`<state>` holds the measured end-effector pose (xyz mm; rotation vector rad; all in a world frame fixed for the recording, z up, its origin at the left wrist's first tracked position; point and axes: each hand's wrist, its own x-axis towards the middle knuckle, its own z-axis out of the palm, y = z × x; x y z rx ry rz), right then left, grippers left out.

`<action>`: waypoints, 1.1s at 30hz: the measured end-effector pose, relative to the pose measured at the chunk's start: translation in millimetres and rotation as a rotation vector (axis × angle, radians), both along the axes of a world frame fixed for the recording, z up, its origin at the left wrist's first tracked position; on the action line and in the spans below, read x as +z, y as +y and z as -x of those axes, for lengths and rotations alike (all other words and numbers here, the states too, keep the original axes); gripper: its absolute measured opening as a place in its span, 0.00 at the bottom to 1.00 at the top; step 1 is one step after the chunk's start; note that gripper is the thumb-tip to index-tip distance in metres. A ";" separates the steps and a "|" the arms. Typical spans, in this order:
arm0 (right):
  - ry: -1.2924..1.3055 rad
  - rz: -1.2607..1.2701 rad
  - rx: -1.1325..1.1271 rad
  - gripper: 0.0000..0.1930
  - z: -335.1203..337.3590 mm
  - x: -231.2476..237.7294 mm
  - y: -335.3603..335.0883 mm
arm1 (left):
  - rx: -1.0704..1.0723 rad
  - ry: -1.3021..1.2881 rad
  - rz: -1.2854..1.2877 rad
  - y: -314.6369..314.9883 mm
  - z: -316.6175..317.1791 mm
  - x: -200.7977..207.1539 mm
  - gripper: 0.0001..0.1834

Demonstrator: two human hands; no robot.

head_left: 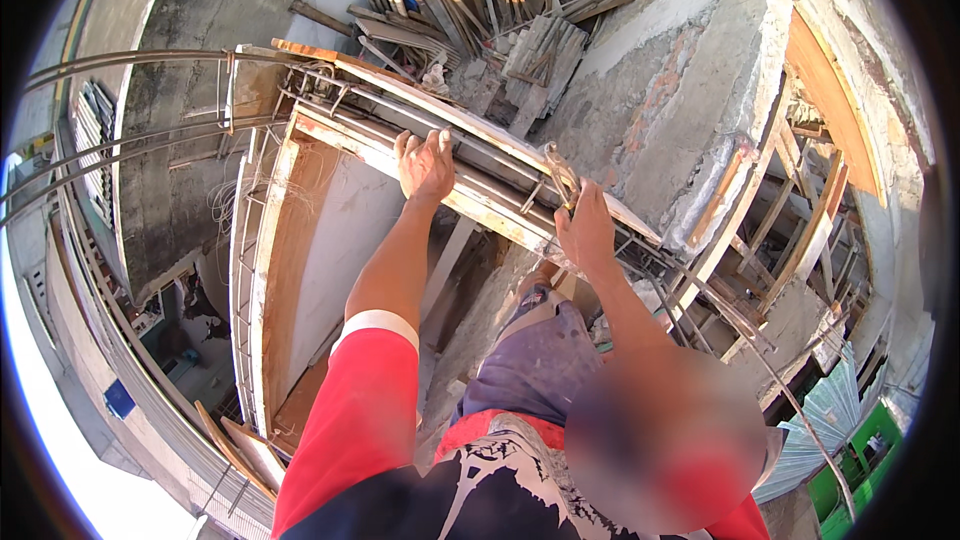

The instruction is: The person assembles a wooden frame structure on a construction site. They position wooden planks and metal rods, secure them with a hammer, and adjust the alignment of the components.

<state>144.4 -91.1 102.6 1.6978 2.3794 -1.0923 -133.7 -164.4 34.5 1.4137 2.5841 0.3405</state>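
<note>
A long wooden formwork trough (500,229) runs slantwise in front of me, with a cage of steel reinforcing bars (480,155) lying inside it. My left hand (427,168) grips the near board of the trough, its fingers curled over the top edge. To the right, my right hand (588,225) is closed around a brownish metal hand tool (560,168) that looks like pincers, though its exact kind is unclear. The tool's head points away from me, over the trough and close to the bars.
Long bars (130,57) stick out past the trough's left end. Beyond it lies a heap of scrap timber (500,0). A rough concrete wall (660,90) stands at the far right. Timber framing (780,205) and a corrugated sheet (825,430) are on the right. Loose wire (255,202) hangs at left.
</note>
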 end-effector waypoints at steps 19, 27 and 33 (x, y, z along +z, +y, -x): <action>-0.884 0.267 0.866 0.24 -128.2 168.7 241.8 | -0.141 0.221 -0.026 -1.5 -8.3 -15.6 0.11; -0.746 0.747 0.551 0.43 -198.6 188.5 164.4 | 0.006 0.130 0.022 4.9 -8.3 -16.9 0.26; -0.654 0.823 0.437 0.37 -235.5 174.9 144.0 | 0.012 0.047 0.097 -2.3 5.3 -34.8 0.32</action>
